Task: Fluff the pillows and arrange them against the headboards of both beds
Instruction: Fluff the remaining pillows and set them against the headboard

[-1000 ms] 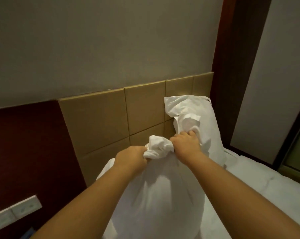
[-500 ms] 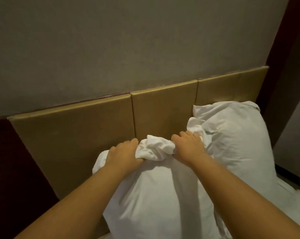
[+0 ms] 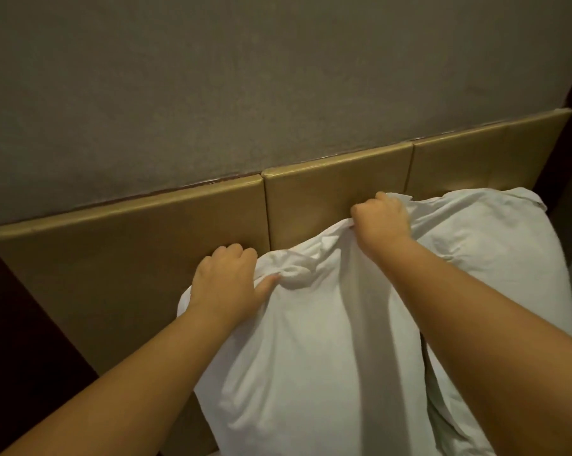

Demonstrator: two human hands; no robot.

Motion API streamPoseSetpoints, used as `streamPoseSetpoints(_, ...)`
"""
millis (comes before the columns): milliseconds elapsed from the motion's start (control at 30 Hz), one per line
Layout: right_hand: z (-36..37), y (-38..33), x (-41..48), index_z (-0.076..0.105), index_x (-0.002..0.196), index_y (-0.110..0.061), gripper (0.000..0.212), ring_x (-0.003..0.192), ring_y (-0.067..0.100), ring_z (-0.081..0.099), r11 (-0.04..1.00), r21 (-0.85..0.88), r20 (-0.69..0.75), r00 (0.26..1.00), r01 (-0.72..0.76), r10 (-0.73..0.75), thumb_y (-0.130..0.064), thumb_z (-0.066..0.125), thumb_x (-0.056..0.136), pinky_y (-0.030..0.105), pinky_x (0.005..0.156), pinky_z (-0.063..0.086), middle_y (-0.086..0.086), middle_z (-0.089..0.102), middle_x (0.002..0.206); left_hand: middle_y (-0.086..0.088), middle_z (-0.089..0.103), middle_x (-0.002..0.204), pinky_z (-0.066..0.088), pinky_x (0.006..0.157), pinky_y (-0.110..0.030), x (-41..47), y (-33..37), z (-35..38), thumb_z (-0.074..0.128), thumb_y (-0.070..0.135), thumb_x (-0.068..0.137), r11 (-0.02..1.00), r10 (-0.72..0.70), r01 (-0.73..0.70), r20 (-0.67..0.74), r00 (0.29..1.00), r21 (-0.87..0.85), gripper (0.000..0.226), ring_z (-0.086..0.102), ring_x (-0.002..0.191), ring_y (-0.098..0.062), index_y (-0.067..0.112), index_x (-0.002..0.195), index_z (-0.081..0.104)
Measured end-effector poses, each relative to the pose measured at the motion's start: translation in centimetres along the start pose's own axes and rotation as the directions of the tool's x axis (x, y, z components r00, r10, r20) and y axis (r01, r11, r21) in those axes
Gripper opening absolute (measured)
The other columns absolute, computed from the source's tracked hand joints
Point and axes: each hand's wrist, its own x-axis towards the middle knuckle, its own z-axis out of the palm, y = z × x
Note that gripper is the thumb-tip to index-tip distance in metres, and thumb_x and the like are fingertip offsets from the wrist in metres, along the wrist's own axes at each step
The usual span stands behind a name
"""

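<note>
Both bare hands clamp the top edge of the near pillow (image 3: 311, 357), which stands on end in front of the tan padded headboard (image 3: 130, 251). The left hand (image 3: 227, 284) has its fingers (image 3: 235, 253) curled over the lower left corner, with the thumb dug into a knot of bunched cloth. The right hand (image 3: 381, 218) is fisted round a fold of the case at the higher right corner. Neither hand is spread; each holds fabric.

The pillow's long axis runs from the hands down and back toward the person, so its bulk hangs below the fingers. Its top edge slants up from left to right along the headboard. The right hand is higher and deeper in. The left sits lower, its knuckles just beside a panel seam, though whether they touch the padding cannot be told.

A second pillow (image 3: 492, 258) leans on the headboard to the right, pressed against the near one behind the right forearm. A grey wall (image 3: 245, 77) rises above.

The coming move looks to depend on tipping that top edge away from the person onto the headboard and bringing the left corner level with the right.
</note>
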Motion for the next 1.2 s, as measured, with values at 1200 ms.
streamPoseSetpoints(1200, -6.0, -2.0, -2.5, 0.060, 0.111, -0.014, 0.029, 0.106, 0.024, 0.047, 0.967, 0.221, 0.011, 0.991, 0.128, -0.133, -0.003, 0.048, 0.086, 0.034, 0.083, 0.046, 0.004, 0.063, 0.111, 0.000, 0.055, 0.101, 0.044, 0.067, -0.033, 1.7, 3.3, -8.4, 0.045, 0.031, 0.096, 0.979, -0.007, 0.043, 0.177, 0.984, -0.199, 0.013, 0.054, 0.083, -0.022, 0.022, 0.104, 0.050)
